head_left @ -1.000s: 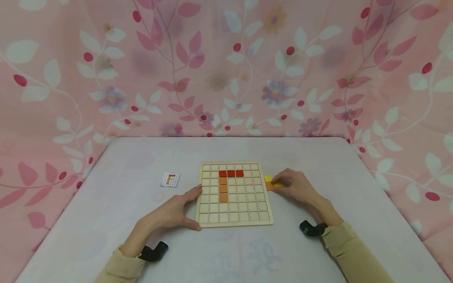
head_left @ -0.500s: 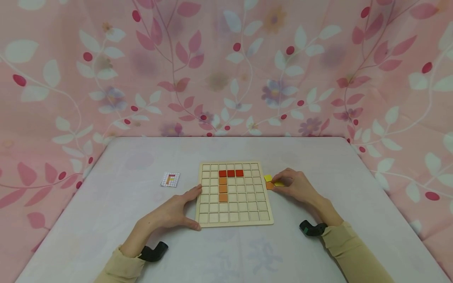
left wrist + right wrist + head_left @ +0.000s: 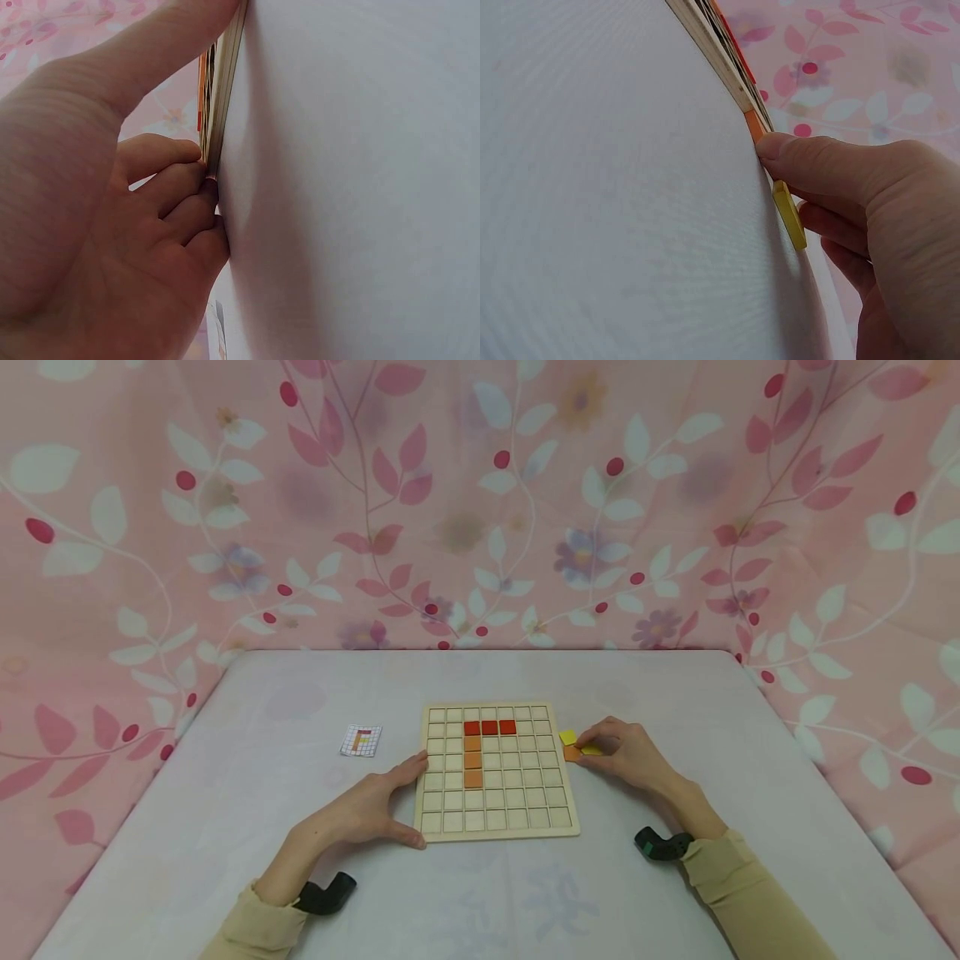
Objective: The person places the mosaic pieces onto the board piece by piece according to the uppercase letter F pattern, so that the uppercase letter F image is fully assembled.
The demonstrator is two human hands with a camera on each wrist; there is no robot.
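Note:
A square wooden grid board (image 3: 525,795) lies flat on the table. In its cells sit red tiles (image 3: 490,727) in a row and orange tiles (image 3: 473,761) in a column below the leftmost red one. My left hand (image 3: 367,806) is spread at the board's left side, fingertips against the edge and thumb at the near left corner. Just off the right edge, my right hand (image 3: 633,758) pinches a loose orange tile (image 3: 572,754) between thumb and fingers. One yellow tile (image 3: 567,738) lies beyond it. Another yellow tile (image 3: 789,215) is under the right fingers, partly hidden in the head view.
A small pattern card (image 3: 361,741) with a coloured grid lies left of the board. A pale cloth covers the table (image 3: 300,693). Behind it and at both sides hangs a pink floral curtain (image 3: 465,527). Each wrist carries a black camera mount (image 3: 327,893).
The loose tiles at my right fingertips have shifted very slightly. Both hands and the board stay where they were.

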